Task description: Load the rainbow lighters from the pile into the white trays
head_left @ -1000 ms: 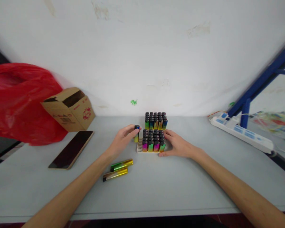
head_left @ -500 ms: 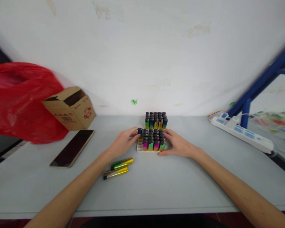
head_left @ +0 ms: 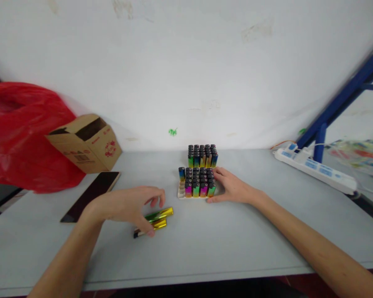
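Counter (head_left: pixel 236 244), grey: red bag (head_left: pixel 21 136) and cardboard box (head_left: pixel 87 145) are stood at far left. Tray of lighters (head_left: pixel 197 185), centre: touched on its right side by the right hand (head_left: pixel 233 188), fingers loosely open. Two loose lighters (head_left: pixel 161 215), laid side by side near the tray: partly covered by the left hand (head_left: pixel 124 207), fingers (head_left: pixel 157 200) spread and curled, one tip touching, none closed round them.

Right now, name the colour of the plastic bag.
The plastic bag is red, head view.
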Motion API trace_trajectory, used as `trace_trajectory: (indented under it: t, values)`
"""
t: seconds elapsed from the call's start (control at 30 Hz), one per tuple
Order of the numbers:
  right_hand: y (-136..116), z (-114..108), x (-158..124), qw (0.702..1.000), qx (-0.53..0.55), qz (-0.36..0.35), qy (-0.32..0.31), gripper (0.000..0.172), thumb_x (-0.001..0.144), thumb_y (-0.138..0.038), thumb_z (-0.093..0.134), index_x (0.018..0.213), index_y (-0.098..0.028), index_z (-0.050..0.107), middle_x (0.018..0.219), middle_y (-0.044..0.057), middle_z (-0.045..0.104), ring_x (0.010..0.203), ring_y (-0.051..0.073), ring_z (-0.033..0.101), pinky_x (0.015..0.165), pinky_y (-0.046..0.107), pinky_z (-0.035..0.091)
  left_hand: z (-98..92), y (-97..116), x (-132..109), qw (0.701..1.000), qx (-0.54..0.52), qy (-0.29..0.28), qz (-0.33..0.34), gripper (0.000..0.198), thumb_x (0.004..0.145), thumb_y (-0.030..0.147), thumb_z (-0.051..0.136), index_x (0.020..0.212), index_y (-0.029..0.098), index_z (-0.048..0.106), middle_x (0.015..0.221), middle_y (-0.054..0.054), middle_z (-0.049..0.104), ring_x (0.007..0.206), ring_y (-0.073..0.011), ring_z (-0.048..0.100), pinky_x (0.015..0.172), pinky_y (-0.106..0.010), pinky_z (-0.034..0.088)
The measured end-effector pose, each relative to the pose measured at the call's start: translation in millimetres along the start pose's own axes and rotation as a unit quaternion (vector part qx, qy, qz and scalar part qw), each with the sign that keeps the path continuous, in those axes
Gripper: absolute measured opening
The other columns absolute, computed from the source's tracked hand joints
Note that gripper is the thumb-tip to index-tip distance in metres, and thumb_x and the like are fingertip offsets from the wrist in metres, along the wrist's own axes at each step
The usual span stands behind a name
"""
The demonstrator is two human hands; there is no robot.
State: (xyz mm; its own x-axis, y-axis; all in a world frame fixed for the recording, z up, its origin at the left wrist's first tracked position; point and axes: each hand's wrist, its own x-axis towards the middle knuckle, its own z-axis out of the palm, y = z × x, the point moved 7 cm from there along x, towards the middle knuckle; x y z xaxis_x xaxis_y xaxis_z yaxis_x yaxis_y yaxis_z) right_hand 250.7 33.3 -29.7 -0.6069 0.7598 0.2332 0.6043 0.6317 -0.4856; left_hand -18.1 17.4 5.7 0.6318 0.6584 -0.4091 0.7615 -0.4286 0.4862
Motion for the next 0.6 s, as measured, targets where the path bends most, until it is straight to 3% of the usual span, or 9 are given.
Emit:
trace_trajectory:
  t: [0.1,0.27,0.4,0.6]
  values:
    - [0,0,0,1.0,0.002,0.003,0.0,0.087,0.073,-0.067,0.083,0.14,-0.017,0.058,0.142,0.018,0.056,0.13,0.038,0.053,0.113,0.055,0.045,10.5,-5,4,1.0,0.013,-0.007,-0.018,0.039,0.058,0.033,0.086,0.09,0.024,0.067,0.092,0.0,0.064,0.084,-0.0235,0.058,0.067,-0.028,0.038]
    - [-1,-1,0,1.0,0.007,0.003,0.003,0.086,0.073,-0.067,0.083,0.14,-0.019,0.058,0.142,0.017,0.056,0.13,0.038,0.054,0.113,0.055,0.045,-0.3,-22,22,0.997,0.008,0.078,0.001,0.023,0.072,0.036,0.076,0.088,0.023,0.066,0.092,-0.002,0.065,0.083,-0.023,0.058,0.071,-0.029,0.038]
    - [0,0,0,1.0,0.0,0.008,-0.001,0.085,0.074,-0.068,0.082,0.139,-0.018,0.059,0.142,0.017,0.056,0.13,0.038,0.054,0.113,0.055,0.046,-14.6,-32,30,0.989,0.021,0.144,-0.005,0.025,0.078,0.042,0.072,0.093,0.022,0.069,0.095,-0.006,0.067,0.089,-0.0255,0.058,0.078,-0.032,0.04]
    - [-2,-1,0,1.0,0.002,0.005,-0.003,0.086,0.074,-0.067,0.082,0.139,-0.017,0.059,0.142,0.018,0.056,0.13,0.038,0.054,0.113,0.055,0.045,-16.9,-41,33,0.985,-0.003,0.171,-0.017,0.028,0.074,0.043,0.077,0.088,0.022,0.067,0.086,-0.003,0.067,0.077,-0.0222,0.058,0.068,-0.029,0.038]
